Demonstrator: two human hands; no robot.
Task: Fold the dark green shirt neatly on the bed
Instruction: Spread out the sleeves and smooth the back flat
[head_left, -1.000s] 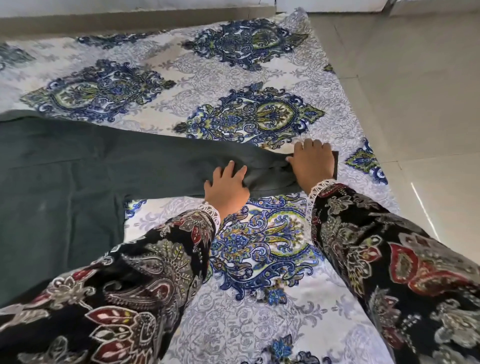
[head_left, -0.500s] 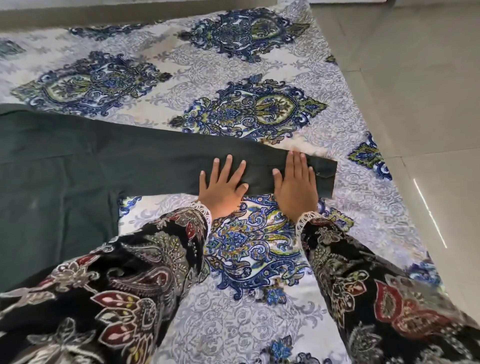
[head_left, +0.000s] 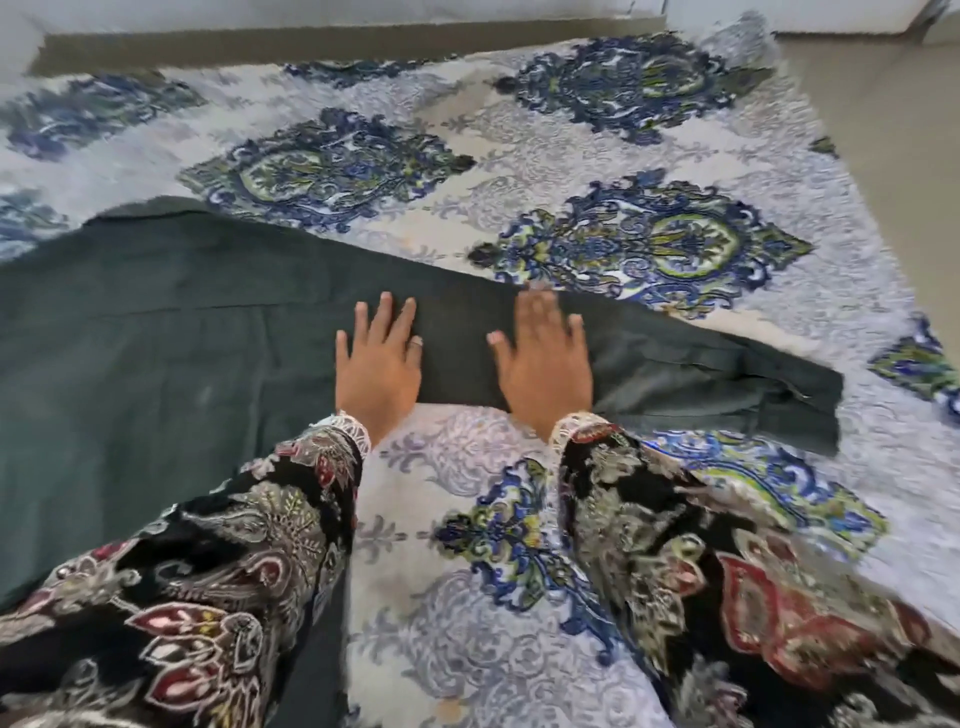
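Bed (head_left: 519, 156): covered by a white sheet printed with blue, green and grey medallions; sheet edge running along the right, plain pale floor (head_left: 893, 156) beyond it.

Shirt (head_left: 130, 364): dark green, spread flat on the sheet at centre left. Body filling the left of the view; one long sleeve (head_left: 701, 374) extended rightward across the bed, cuff end near the right edge of the sheet. Light creases visible in the sleeve between the right hand and the cuff. Far edge of the shirt lying against a printed medallion.

Left hand (head_left: 376, 364): palm down, flat on the sleeve close to its junction with the body. Fingers extended and slightly spread, pointing away from the person. Ring visible on one finger. Grasping nothing; pressing on cloth only. Heel of the hand at the sleeve's near edge.

Right hand (head_left: 545, 358): palm down, flat on the same sleeve, just beside the left hand, apart from it. Fingers extended, blurred at the tips. Grasping nothing. Heel likewise at the sleeve's near edge.

Arms: both in black sleeves with red, grey and white paisley print, white lace at the wrists, entering from the bottom of the view. Left forearm partly over the shirt body; right forearm over bare sheet.
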